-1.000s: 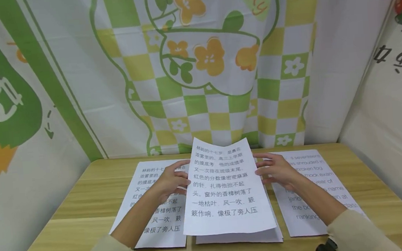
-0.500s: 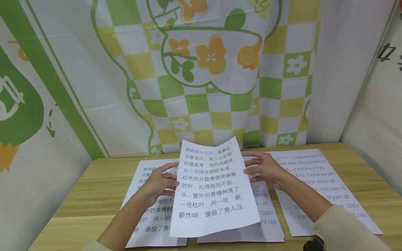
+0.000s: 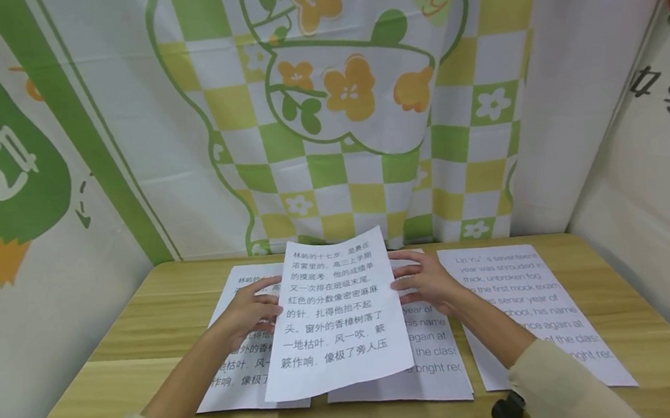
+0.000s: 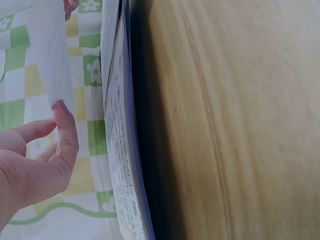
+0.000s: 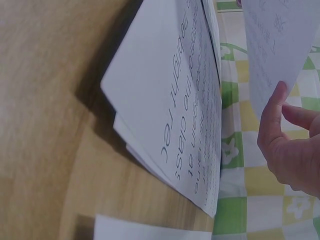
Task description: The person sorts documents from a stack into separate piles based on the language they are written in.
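A white sheet with Chinese print (image 3: 334,320) is held up and tilted above the paper stacks, slightly bowed. The left hand (image 3: 252,312) pinches its left edge, and the right hand (image 3: 426,279) pinches its right edge. Beneath it, the middle stack (image 3: 435,352) shows English text, and the left stack (image 3: 229,368) shows Chinese text, partly covered by the sheet and hand. In the left wrist view, thumb and fingers of the left hand (image 4: 45,160) meet at the sheet's edge (image 4: 57,75). The right wrist view has the right hand (image 5: 292,145) at the sheet's other edge (image 5: 275,55).
A right-hand stack with English text (image 3: 556,323) lies on the wooden table (image 3: 106,384), partly behind the right forearm. Behind the table hangs a green and yellow checked curtain (image 3: 339,189). Printed cloth walls stand at both sides.
Both hands have carried the raised sheet leftward from over the middle stack, partly over the left one. The sheet has tilted a little, and English text on the middle stack has come into view.
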The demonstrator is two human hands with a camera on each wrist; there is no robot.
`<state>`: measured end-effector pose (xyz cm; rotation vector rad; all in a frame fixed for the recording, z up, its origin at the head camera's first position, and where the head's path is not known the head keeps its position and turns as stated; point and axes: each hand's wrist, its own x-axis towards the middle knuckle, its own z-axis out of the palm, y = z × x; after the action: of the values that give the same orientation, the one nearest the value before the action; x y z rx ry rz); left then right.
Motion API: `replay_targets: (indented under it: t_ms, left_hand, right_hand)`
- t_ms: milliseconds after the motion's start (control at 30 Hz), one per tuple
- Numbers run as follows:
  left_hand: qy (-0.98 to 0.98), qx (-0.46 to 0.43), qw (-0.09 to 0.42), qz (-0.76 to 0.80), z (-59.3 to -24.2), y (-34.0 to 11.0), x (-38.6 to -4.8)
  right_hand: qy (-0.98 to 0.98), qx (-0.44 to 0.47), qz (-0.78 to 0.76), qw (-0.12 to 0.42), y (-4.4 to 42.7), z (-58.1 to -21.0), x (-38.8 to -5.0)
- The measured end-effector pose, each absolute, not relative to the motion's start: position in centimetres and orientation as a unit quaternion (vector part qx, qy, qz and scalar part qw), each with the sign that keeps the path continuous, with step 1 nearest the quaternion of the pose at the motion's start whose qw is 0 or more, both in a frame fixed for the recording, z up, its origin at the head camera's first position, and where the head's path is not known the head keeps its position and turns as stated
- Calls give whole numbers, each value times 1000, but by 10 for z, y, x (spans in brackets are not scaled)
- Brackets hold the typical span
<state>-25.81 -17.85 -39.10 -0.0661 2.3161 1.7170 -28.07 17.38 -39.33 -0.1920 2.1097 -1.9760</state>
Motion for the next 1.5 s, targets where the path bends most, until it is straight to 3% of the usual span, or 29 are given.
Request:
replay_targets:
  t_ms: [567, 1500]
  left_hand:
    - [781, -36, 116, 613, -397, -199, -256]
    - [795, -93, 82, 594, -399, -241, -256]
  right_hand:
    - [704, -79, -693, 133, 151, -391, -281]
    - [691, -44, -684, 229, 98, -404, -277]
